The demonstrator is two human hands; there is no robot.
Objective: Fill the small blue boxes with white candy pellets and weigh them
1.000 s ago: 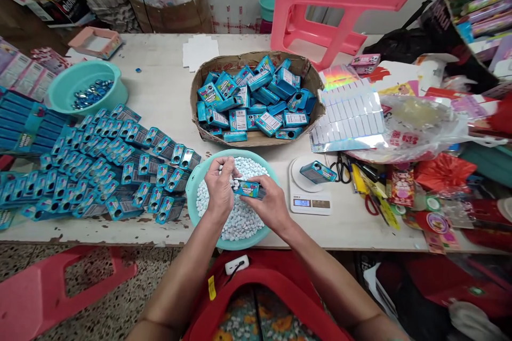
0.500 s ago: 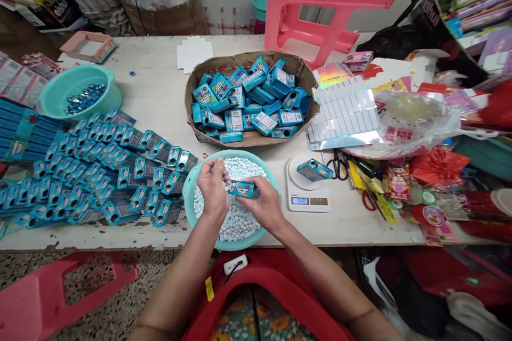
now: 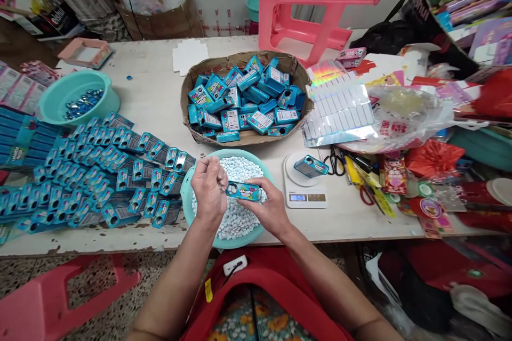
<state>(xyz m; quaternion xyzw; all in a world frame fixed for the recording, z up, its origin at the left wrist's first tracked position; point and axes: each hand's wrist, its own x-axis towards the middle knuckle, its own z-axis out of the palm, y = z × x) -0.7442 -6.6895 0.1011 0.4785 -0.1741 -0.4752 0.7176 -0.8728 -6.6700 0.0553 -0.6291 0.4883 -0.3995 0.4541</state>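
Observation:
Over a turquoise basin (image 3: pixel 186 192) of small pale candies (image 3: pixel 234 224), my right hand (image 3: pixel 270 205) holds a small blue box (image 3: pixel 245 192) by its right end, label up. Pale candies show in the hole at the box's left end. Right beside that hole, my left hand (image 3: pixel 209 189) is closed, fingers curled; what it holds is too hidden to name. To the right, a white scale (image 3: pixel 306 197) carries another blue box (image 3: pixel 311 166). Rows of blue boxes with round holes (image 3: pixel 136 170) lie on the left of the table.
A cut cardboard box (image 3: pixel 244 141) full of blue boxes stands behind the basin. Another turquoise basin (image 3: pixel 108 98) with shiny blue pieces is at the left. Scissors (image 3: pixel 336 162), a plastic bag (image 3: pixel 404 112) and sticker sheets (image 3: pixel 340 112) lie right. A pink stool (image 3: pixel 324 10) rests at the back.
My left hand has moved slightly off the box's end, so the hole now shows. The box in my right hand is less covered by fingers. The whole view has shifted a little.

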